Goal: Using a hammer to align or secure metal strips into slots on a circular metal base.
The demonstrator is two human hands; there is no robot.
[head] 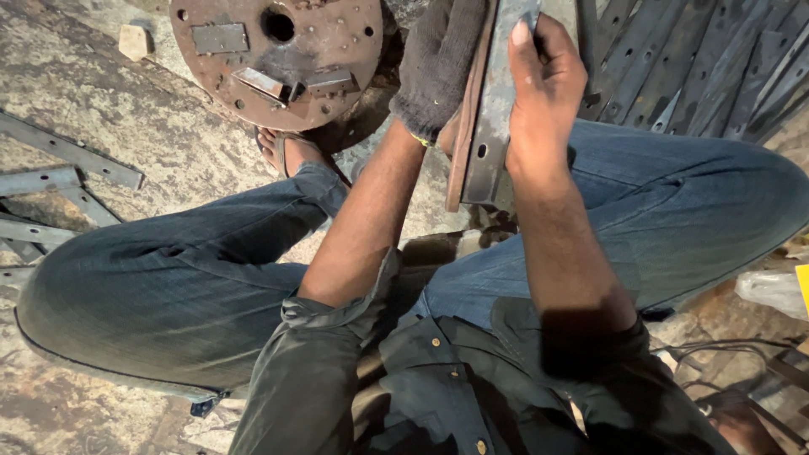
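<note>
Angle-iron bar (487, 126), grey with a rusty edge, stood upright between the knees. Left hand (438, 63), gloved, closed on its rusted left edge; right hand (543, 88), bare, gripped its flat face. Rusty round plate (278, 59) lay close at left, stacked perforated bars (699, 59) at right; open floor (109, 109) lay far left.

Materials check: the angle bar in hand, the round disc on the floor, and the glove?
Angle bar: looks like steel, dull grey mill finish with a rust-brown flange and a punched hole. Round disc: likely steel plate, rust-brown all over, drilled holes, small grey blocks on top. Glove on the left hand: dark knitted fabric, fuzzy weave, yellowish cuff edge. The right hand is bare on the bar.
</note>
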